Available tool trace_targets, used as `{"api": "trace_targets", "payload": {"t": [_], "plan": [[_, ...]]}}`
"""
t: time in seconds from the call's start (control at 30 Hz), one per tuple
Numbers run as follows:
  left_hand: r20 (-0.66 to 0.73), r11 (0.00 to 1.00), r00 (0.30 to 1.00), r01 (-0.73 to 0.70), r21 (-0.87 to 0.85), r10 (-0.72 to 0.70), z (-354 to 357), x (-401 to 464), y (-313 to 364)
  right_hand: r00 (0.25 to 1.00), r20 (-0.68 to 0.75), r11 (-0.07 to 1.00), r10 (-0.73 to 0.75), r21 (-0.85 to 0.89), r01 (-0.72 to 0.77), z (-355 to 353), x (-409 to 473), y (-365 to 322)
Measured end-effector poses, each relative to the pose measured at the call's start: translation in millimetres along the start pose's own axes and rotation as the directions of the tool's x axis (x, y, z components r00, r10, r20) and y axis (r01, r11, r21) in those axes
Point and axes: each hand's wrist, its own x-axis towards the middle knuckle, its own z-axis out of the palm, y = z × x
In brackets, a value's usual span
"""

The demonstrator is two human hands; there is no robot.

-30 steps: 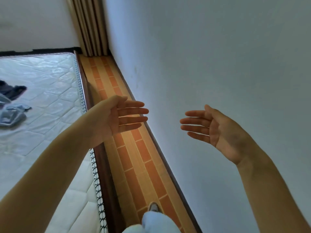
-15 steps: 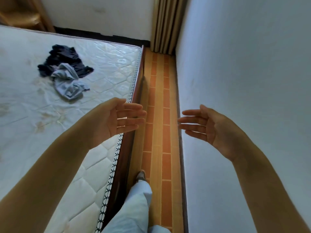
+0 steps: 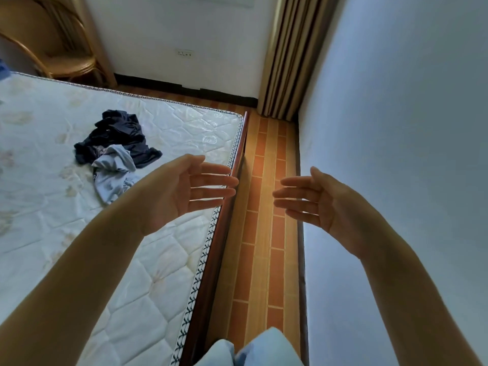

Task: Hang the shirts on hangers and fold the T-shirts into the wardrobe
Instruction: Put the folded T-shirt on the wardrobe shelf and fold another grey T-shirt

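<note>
Where mattress ends — floor, wall.

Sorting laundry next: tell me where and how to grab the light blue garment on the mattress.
Pinch the light blue garment at its raised upper fold, coming from above on its near side with the left hand. The dark garment overlaps its far edge; its crumpled shape shows no clear collar.

Light: soft daylight, fairly dim, cool blue cast on the right wall.
Glare: faint sheen on the mattress.
Shadows: weak and diffuse.
Distortion: wide-angle bending at edges.
Focus: slightly soft throughout.
</note>
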Motion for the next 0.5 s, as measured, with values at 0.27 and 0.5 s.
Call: {"api": "trace_targets", "payload": {"t": [0.27,0.5], "plan": [[-0.173,0.993,0.983,0.05,-0.104,-0.068,-22.9,105.4,25.8,0.997,0.023,0.996,0.079,0.031,-0.08,-60.7,121.9,-32.7],[-0.309,0.99,0.95,0.001,-0.139,-0.045,-12.6,203.1,81.5,0.988,0.133,0.997,0.076,-0.003,-0.077,-115.0,244.0,-105.2]]}}
